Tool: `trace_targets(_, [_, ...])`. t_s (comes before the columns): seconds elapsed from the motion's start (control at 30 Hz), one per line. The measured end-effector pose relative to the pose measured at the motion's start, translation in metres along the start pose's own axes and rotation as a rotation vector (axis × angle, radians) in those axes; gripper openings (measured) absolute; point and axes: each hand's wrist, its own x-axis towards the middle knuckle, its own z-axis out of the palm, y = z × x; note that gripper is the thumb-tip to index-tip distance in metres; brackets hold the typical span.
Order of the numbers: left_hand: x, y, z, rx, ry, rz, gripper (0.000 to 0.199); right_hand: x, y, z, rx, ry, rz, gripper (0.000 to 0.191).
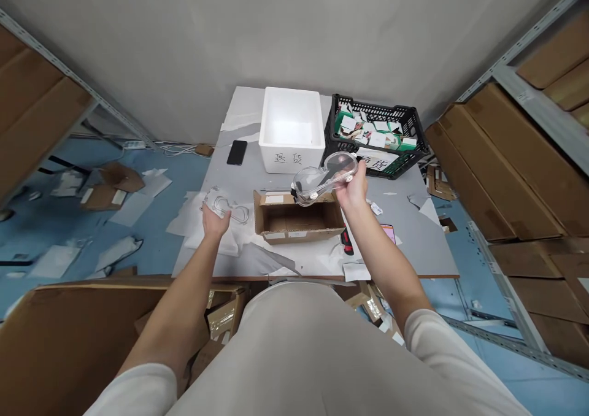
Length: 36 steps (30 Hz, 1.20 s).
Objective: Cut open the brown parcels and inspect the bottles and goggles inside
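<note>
My right hand (354, 189) grips a pair of clear safety goggles (317, 180) by one end, holding them above an open cardboard box (299, 235). At the left of the table, my left hand (215, 221) is closed on the near side of another pair of clear goggles (237, 212), low over white plastic wrapping (221, 244). Some of its fingertips are hidden. The box stands between my hands with its inside facing up.
Behind the box stand a white foam box (292, 158) and a black crate (405, 164) holding green and white cartons. A black phone (237, 152) lies at left. Near my right forearm are a red-and-black tool (346, 242) and a lit phone (389, 232). Shelves with cartons (488, 164) flank the table.
</note>
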Motion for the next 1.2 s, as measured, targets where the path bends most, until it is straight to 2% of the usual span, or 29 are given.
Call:
trace_targets(0.03, [-0.010, 0.010, -0.006, -0.083, 0.104, 0.050, 0.080, 0.003, 0.004, 0.000, 0.002, 0.011, -0.001, 0.035])
trace_targets(0.07, [-0.022, 0.024, -0.012, -0.192, 0.190, 0.184, 0.078, 0.004, 0.007, 0.001, 0.004, 0.024, -0.002, 0.034])
trace_targets(0.1, [-0.034, 0.041, -0.019, -0.276, 0.248, 0.320, 0.078, 0.005, 0.009, 0.003, 0.004, 0.031, -0.001, 0.033])
trace_targets(0.13, [-0.047, 0.060, -0.025, -0.341, 0.238, 0.447, 0.080, 0.005, 0.010, 0.006, 0.004, 0.030, 0.003, 0.032])
trace_targets(0.2, [-0.072, 0.101, -0.034, -0.426, 0.042, 0.645, 0.096, 0.002, 0.011, 0.013, -0.007, -0.010, 0.010, 0.031])
trace_targets(0.23, [-0.083, 0.120, -0.036, -0.487, -0.104, 0.672, 0.107, -0.002, 0.011, 0.017, -0.020, -0.045, 0.008, 0.031])
trace_targets(0.3, [-0.102, 0.152, -0.038, -0.685, -0.382, 0.600, 0.112, -0.011, 0.008, 0.021, -0.061, -0.137, -0.014, 0.035])
trace_targets(0.37, [-0.118, 0.168, -0.036, -0.912, -0.544, 0.415, 0.100, -0.024, 0.003, 0.019, -0.121, -0.235, -0.042, 0.043])
trace_targets(0.47, [-0.135, 0.167, -0.034, -1.153, -0.674, 0.153, 0.081, -0.044, -0.002, 0.003, -0.171, -0.356, -0.055, 0.051])
trace_targets(0.57, [-0.141, 0.150, -0.036, -1.243, -0.664, 0.085, 0.081, -0.058, -0.005, -0.026, -0.167, -0.440, -0.027, 0.043])
trace_targets(0.63, [-0.137, 0.139, -0.039, -1.249, -0.599, 0.117, 0.083, -0.060, -0.008, -0.046, -0.218, -0.478, 0.026, 0.037])
trace_targets(0.8, [-0.119, 0.122, -0.041, -1.166, -0.522, 0.280, 0.091, -0.052, -0.013, -0.081, -0.426, -0.463, 0.064, 0.045])
trace_targets(0.93, [-0.114, 0.116, -0.042, -1.143, -0.560, 0.329, 0.091, -0.050, -0.010, -0.088, -0.468, -0.444, 0.072, 0.037])
trace_targets(1.2, [-0.119, 0.111, -0.049, -1.087, -0.606, 0.392, 0.079, -0.055, -0.005, -0.090, -0.462, -0.420, 0.094, 0.038])
